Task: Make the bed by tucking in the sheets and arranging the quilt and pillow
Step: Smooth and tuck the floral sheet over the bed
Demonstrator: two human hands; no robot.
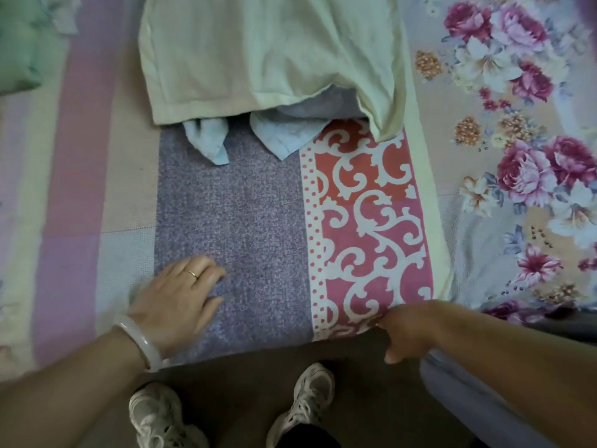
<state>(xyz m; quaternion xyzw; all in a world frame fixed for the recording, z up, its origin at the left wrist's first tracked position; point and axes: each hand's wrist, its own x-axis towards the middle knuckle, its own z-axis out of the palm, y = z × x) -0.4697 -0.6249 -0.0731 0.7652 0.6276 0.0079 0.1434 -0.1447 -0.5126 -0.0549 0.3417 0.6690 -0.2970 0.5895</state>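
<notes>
"Where was the quilt [245, 215] at that point?"

"Folded on the bed, right at the near edge where the person stood. It lay between the striped sheet [74, 156] on one side and the floral sheet [517, 124] on the other. A pale green cloth [258, 53] covered its far end."

"And the hands?"

"The left hand [181, 292] lay flat on the purple part, fingers [210, 276] straight and close together, pressing down. The right hand [407, 331] pinched the near hem by the red scrolled band. The fabric puckered there, but I couldn't see those fingertips."

"Which way did the quilt run?"

"Its long axis ran straight away from the person, from the bed edge towards the far side, and the red band ran the same way along its right side."

"How would you have done it?"

"I'd have kept the flat palm as an anchor and drawn the hem evenly towards the edge, so the fold stayed square with the mattress. A hard pull at one corner would likely have skewed it. Then I'd have smoothed outwards from the middle."
</notes>
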